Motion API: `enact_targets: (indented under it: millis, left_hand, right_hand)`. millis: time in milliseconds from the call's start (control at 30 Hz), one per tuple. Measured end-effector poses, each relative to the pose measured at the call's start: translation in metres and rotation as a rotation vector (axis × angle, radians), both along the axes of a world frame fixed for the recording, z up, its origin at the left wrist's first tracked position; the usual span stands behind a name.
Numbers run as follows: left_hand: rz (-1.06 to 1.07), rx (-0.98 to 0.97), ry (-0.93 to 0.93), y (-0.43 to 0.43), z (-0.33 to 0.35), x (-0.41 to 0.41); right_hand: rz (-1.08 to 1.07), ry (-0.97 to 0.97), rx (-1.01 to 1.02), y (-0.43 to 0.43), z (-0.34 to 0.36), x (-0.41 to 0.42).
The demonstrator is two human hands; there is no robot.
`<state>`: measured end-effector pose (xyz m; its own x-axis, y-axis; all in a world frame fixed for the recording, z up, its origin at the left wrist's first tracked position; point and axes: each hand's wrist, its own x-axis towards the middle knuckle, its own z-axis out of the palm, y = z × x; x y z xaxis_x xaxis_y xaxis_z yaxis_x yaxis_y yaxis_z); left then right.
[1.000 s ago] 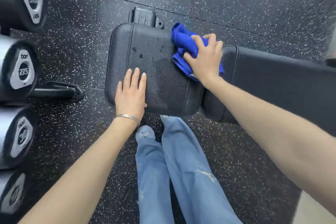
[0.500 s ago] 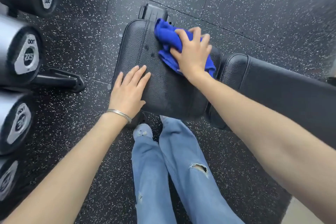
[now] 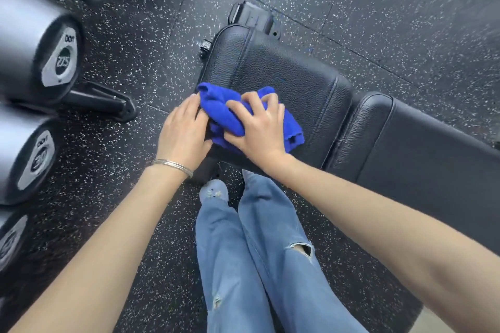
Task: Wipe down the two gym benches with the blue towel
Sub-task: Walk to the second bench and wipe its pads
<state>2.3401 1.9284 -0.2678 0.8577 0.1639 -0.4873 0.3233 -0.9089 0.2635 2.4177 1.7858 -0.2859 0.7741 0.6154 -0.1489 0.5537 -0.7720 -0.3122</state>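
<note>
- One bunched blue cloth towel (image 3: 216, 107) lies on the black leather bench seat (image 3: 284, 67).
- Right hand (image 3: 259, 130) clutches it; left hand (image 3: 182, 130) touches it with straight fingers.

Edge-cropped bench (image 3: 433, 170), blurred dumbbells (image 3: 35, 54)

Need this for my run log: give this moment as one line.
step: seat wipe | right hand: grips towel on seat | left hand: flat at seat edge, touching towel

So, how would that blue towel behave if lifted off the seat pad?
Probably floppy: the blue towel lies bunched in soft folds under the right hand. It would likely drape, and grip rather than slip on the grained seat pad.
</note>
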Motion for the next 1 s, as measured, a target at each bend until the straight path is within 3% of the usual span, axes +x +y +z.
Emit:
enact_targets:
  millis: [133, 233, 333, 467, 567, 833, 1000]
  left_hand:
    - [0.017, -0.036, 0.035, 0.004, 0.003, -0.018]
    - [0.017, -0.049, 0.048, 0.009, 0.002, -0.026]
    - [0.045, -0.051, 0.029, 0.014, -0.001, -0.031]
    - [0.104, -0.031, 0.007, 0.024, -0.006, -0.039]
    - [0.146, -0.008, 0.006, 0.036, -0.009, -0.046]
    - [0.24, 0.007, -0.037, 0.053, -0.003, -0.065]
    - [0.173, -0.006, -0.01, 0.049, -0.001, -0.08]
  right_hand:
    - [0.216, -0.083, -0.01, -0.001, 0.0, 0.029]
    - [0.243, -0.129, -0.067, 0.009, 0.001, 0.064]
    - [0.021, -0.095, -0.21, 0.036, -0.002, 0.088]
    - [-0.35, -0.001, -0.157, 0.079, -0.002, 0.108]
    - [-0.409, -0.028, -0.181, 0.088, -0.005, 0.095]
    - [0.205, -0.023, -0.094, 0.048, -0.003, -0.051]
    - [0.532, -0.133, -0.038, 0.023, -0.001, -0.033]
